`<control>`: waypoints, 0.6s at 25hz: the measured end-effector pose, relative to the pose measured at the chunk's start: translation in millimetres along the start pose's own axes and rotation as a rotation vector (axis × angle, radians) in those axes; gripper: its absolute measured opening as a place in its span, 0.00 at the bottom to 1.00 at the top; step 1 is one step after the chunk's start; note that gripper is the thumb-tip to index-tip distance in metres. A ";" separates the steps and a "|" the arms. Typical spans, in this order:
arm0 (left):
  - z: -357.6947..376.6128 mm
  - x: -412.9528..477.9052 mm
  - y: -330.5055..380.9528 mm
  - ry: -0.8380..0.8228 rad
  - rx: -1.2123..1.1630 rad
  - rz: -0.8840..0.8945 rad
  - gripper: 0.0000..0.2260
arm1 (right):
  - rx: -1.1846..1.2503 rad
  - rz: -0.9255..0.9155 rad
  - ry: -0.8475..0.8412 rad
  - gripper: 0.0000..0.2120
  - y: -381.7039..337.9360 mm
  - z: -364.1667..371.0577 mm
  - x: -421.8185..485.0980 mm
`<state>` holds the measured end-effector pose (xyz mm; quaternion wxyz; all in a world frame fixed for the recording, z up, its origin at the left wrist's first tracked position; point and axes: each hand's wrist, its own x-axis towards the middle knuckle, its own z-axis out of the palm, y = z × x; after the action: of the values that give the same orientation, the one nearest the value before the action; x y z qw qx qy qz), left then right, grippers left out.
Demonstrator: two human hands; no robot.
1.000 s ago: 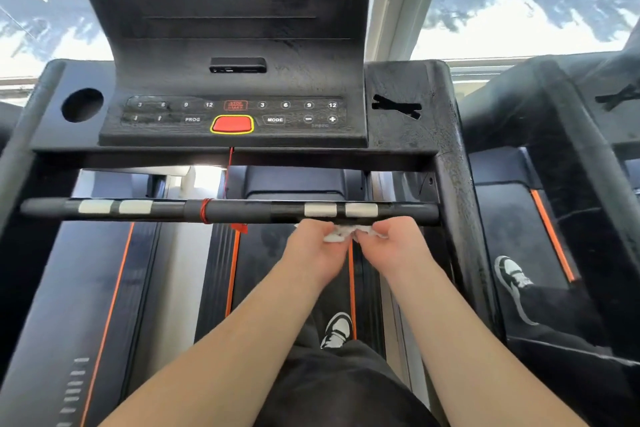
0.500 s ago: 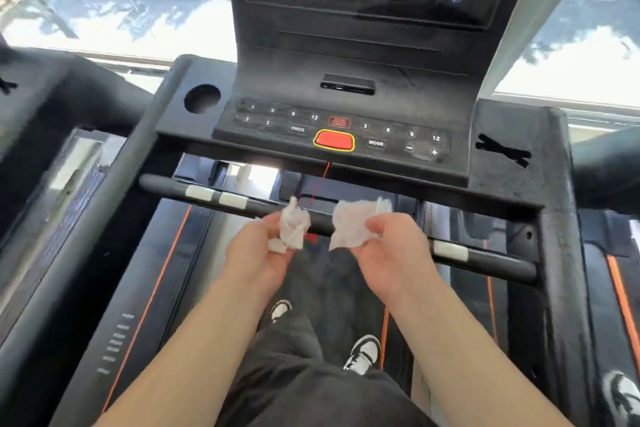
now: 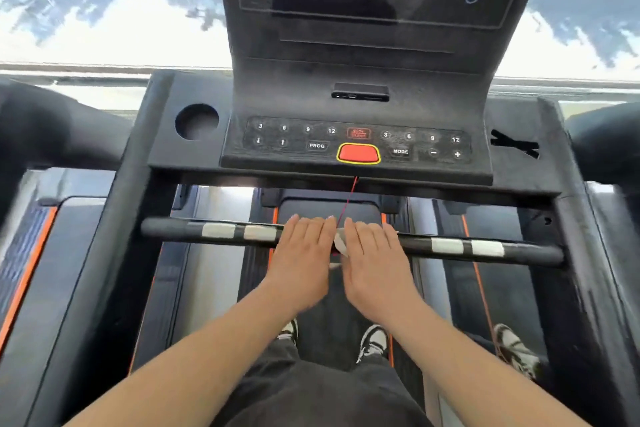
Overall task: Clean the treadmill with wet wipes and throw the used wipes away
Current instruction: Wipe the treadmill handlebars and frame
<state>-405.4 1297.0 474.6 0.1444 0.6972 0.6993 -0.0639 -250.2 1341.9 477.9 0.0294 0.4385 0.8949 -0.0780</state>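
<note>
The black treadmill has a horizontal handlebar (image 3: 519, 249) with white grip patches, below the control console (image 3: 356, 107). My left hand (image 3: 301, 253) and my right hand (image 3: 375, 258) lie side by side, palms down, over the middle of the bar with fingers straight. A crumpled white wet wipe (image 3: 341, 244) peeks out between the two hands. How much wipe lies under each palm is hidden. My thumbs are hidden too.
A red stop button (image 3: 358, 153) sits on the keypad, with a thin red safety cord (image 3: 349, 198) hanging from it to the bar. A round cup holder (image 3: 196, 121) is at the console's left. Neighbouring treadmills flank both sides; someone's shoe (image 3: 516, 350) stands at the right.
Earlier each hand held a separate crumpled wipe up in front of the bar. Both hands have now come down flat onto the middle of the handlebar, covering the wipes.
</note>
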 end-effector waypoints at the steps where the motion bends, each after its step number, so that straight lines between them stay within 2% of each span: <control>1: -5.2 3.6 -1.5 0.008 0.027 0.011 0.32 | -0.019 -0.007 -0.002 0.26 2.7 0.2 1.3; 4: -26.7 21.8 -5.7 -0.057 0.058 0.043 0.18 | -0.086 0.014 -0.032 0.23 12.0 -6.0 14.5; 7: -33.7 29.7 -12.8 -0.131 -0.001 0.058 0.18 | -0.139 0.030 -0.085 0.24 7.2 -10.0 21.2; 11: -23.4 12.4 -41.3 -0.047 0.025 0.135 0.22 | -0.098 -0.048 -0.070 0.26 18.6 -3.9 8.7; 13: -24.1 3.1 -71.7 -0.044 0.092 0.094 0.23 | -0.058 -0.100 -0.054 0.26 45.4 -9.2 4.3; 15: -28.3 -0.8 -85.6 -0.044 0.115 0.042 0.19 | -0.067 -0.065 -0.063 0.21 59.4 -21.1 7.7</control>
<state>-493.6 1302.7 492.1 0.1208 0.7172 0.6764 -0.1160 -207.7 1387.2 491.0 0.0697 0.4054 0.9093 -0.0629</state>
